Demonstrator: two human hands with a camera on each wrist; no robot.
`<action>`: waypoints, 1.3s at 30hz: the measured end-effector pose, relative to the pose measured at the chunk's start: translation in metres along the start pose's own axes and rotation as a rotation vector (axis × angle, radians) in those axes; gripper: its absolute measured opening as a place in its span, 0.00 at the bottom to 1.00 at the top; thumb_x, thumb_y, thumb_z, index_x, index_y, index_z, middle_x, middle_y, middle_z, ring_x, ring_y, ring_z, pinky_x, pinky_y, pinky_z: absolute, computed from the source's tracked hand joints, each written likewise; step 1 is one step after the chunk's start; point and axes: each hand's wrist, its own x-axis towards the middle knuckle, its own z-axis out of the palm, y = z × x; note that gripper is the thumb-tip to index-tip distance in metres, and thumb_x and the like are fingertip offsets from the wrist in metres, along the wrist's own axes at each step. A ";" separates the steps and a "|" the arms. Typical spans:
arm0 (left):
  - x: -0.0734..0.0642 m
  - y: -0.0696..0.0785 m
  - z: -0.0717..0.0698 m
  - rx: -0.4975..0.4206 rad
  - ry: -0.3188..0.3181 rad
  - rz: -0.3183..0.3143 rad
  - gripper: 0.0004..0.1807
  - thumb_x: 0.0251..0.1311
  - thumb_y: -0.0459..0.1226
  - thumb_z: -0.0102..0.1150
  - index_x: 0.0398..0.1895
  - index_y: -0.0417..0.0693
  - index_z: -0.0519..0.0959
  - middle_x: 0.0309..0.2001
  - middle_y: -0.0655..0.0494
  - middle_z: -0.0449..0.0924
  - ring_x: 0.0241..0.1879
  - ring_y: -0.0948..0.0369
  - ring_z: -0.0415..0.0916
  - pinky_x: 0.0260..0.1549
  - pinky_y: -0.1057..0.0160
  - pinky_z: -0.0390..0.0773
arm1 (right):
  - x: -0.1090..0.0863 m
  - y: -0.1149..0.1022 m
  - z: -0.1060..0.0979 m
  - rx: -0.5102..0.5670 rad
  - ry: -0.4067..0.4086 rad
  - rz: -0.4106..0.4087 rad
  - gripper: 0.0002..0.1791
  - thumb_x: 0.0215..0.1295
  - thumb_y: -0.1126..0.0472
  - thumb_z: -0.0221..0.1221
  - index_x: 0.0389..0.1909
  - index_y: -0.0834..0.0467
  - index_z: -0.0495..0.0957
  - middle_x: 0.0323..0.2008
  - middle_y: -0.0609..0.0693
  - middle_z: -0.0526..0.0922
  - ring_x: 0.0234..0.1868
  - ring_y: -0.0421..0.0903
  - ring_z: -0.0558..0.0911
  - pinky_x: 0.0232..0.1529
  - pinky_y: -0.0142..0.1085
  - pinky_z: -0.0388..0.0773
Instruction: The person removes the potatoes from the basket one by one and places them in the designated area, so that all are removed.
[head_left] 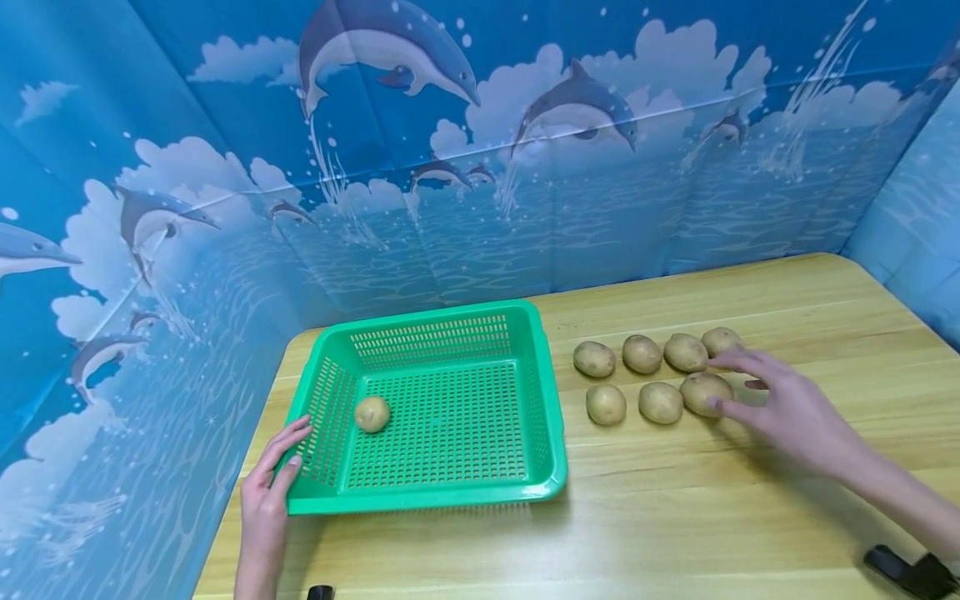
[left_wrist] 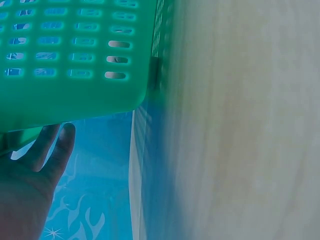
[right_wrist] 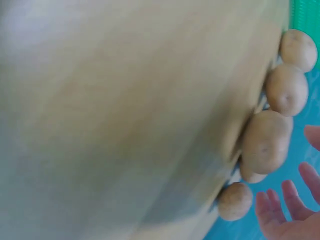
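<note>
A green plastic basket (head_left: pixel 427 500) with slotted walls sits on the table, and one potato (head_left: pixel 372 414) lies inside it toward the left. My left hand (head_left: pixel 266 492) holds the basket's left rim near the front corner; in the left wrist view, the basket wall (left_wrist: pixel 75 95) hides part of that hand (left_wrist: pixel 30 185). Several potatoes stand in two rows right of the basket. Over the front row's rightmost potato (head_left: pixel 707 394), my right hand (head_left: pixel 787 408) spreads its thumb and fingers. The right wrist view shows this hand (right_wrist: pixel 295 210) apart from the nearby potato (right_wrist: pixel 266 142).
The wooden table (head_left: pixel 637 517) has a rounded far right corner. A blue curtain (head_left: pixel 480 225) printed with dolphins hangs behind it and along both sides. Back-row potatoes (head_left: pixel 686 352) lie close to the right fingers. A black strap-like object (head_left: pixel 911 573) shows at the right wrist.
</note>
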 end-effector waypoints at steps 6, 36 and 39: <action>0.000 0.000 0.000 0.003 0.002 0.021 0.18 0.73 0.29 0.45 0.62 0.40 0.76 0.66 0.54 0.71 0.71 0.61 0.57 0.63 0.70 0.58 | 0.005 -0.020 -0.002 0.017 0.005 -0.032 0.28 0.60 0.59 0.69 0.62 0.58 0.75 0.63 0.64 0.71 0.56 0.69 0.72 0.46 0.65 0.69; 0.001 -0.002 0.001 -0.036 0.001 0.042 0.19 0.71 0.27 0.46 0.62 0.37 0.75 0.67 0.50 0.69 0.71 0.59 0.56 0.69 0.54 0.51 | 0.057 -0.125 0.036 0.058 -0.212 -0.271 0.25 0.65 0.51 0.64 0.62 0.50 0.75 0.62 0.48 0.74 0.64 0.52 0.71 0.56 0.52 0.72; 0.001 -0.002 0.001 -0.044 -0.005 0.045 0.19 0.71 0.27 0.46 0.62 0.37 0.75 0.67 0.50 0.69 0.71 0.60 0.56 0.68 0.55 0.52 | 0.063 -0.135 0.039 0.071 -0.252 -0.304 0.24 0.66 0.52 0.64 0.62 0.50 0.75 0.61 0.45 0.74 0.64 0.50 0.70 0.57 0.51 0.72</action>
